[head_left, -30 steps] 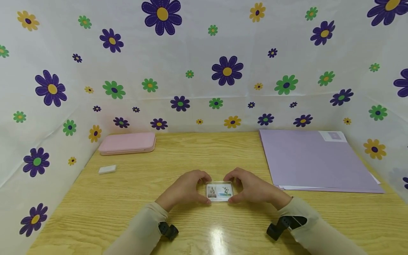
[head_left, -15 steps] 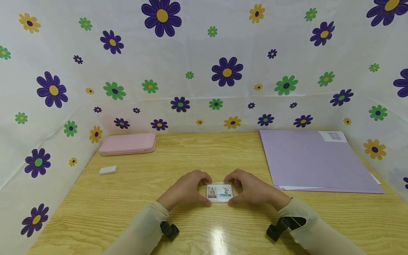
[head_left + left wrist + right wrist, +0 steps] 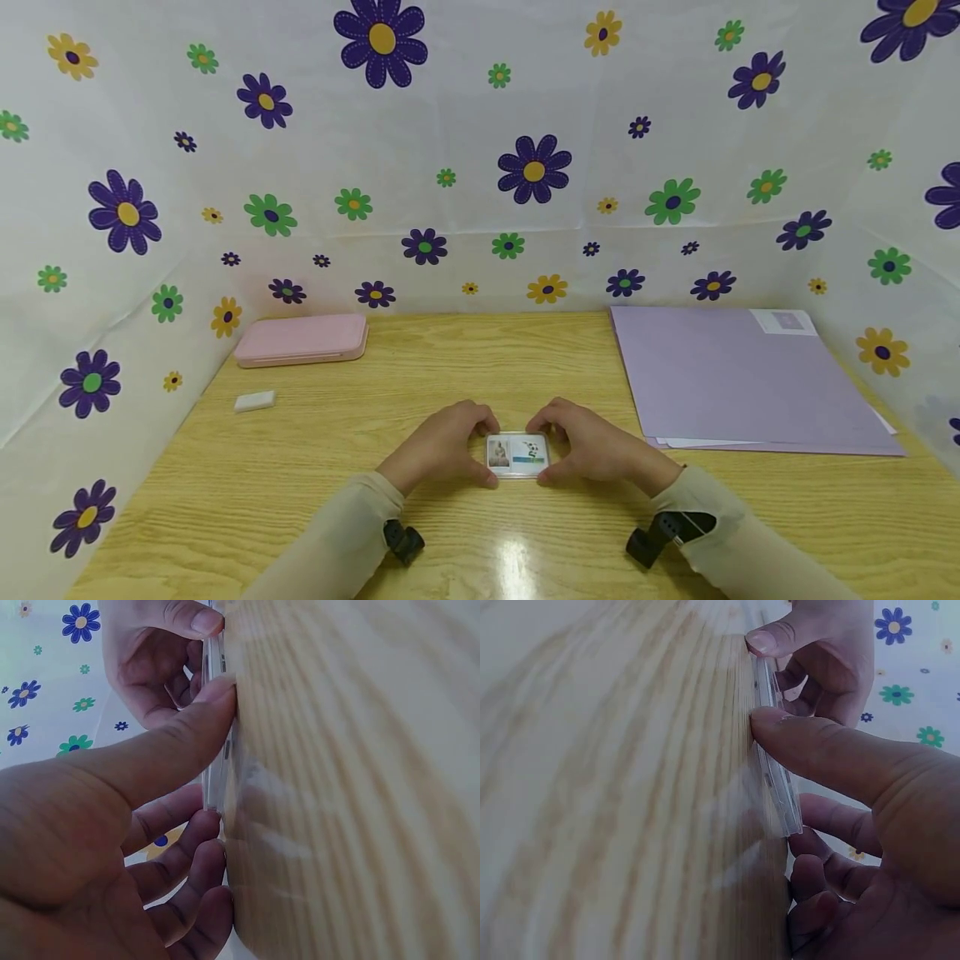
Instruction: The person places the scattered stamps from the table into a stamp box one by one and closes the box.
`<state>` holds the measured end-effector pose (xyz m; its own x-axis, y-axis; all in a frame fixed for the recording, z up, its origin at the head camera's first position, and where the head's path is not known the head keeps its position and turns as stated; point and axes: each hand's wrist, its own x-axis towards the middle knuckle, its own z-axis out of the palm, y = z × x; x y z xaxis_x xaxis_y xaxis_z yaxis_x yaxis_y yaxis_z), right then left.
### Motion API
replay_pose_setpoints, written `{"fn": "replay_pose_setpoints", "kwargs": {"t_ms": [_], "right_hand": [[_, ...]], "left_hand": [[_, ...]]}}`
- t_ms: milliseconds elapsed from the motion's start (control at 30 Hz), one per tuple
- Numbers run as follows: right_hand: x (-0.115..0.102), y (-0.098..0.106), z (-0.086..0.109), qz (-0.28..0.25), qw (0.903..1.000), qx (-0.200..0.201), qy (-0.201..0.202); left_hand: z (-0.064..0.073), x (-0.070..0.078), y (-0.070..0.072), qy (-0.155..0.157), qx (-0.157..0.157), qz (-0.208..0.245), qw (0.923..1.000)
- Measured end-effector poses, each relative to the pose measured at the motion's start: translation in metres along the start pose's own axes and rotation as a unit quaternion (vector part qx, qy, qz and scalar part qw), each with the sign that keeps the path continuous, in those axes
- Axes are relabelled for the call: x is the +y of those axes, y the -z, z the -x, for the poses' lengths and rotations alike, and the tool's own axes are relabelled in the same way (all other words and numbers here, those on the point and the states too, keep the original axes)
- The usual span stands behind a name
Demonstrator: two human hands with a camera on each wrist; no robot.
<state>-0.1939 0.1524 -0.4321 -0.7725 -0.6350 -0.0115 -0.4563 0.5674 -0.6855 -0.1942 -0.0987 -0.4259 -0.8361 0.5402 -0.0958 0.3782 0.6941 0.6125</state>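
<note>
A small flat clear plastic case (image 3: 517, 455) lies at the middle of the wooden table, with a brownish figure picture on its left half and a panda-like drawing on its right. My left hand (image 3: 447, 444) pinches its left end, thumb on the near edge and fingers at the far edge. At the right end my right hand (image 3: 592, 442) does the same, in mirror image. Seen edge-on in the left wrist view, the case (image 3: 215, 776) shows thin stacked layers. In the right wrist view the case (image 3: 778, 787) sits close to the tabletop, between thumb and fingers.
At the back left lies a pink pencil case (image 3: 302, 340), with a white eraser-like block (image 3: 255, 401) in front of it. Large purple folders or sheets (image 3: 742, 379) cover the right side. Flower-printed cloth (image 3: 465, 125) walls the table's back and sides.
Both hands keep hold of the plastic case, which hardly moves. The left forearm shifts slightly to the right, and the head view tilts a little.
</note>
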Motion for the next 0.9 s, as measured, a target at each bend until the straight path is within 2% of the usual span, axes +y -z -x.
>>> {"fn": "replay_pose_setpoints", "kwargs": {"t_ms": [900], "right_hand": [[0.0003, 0.0019, 0.003, -0.016, 0.9998, -0.005, -0.006]], "left_hand": [[0.0048, 0.0026, 0.0037, 0.018, -0.016, 0.012, 0.9996]]}}
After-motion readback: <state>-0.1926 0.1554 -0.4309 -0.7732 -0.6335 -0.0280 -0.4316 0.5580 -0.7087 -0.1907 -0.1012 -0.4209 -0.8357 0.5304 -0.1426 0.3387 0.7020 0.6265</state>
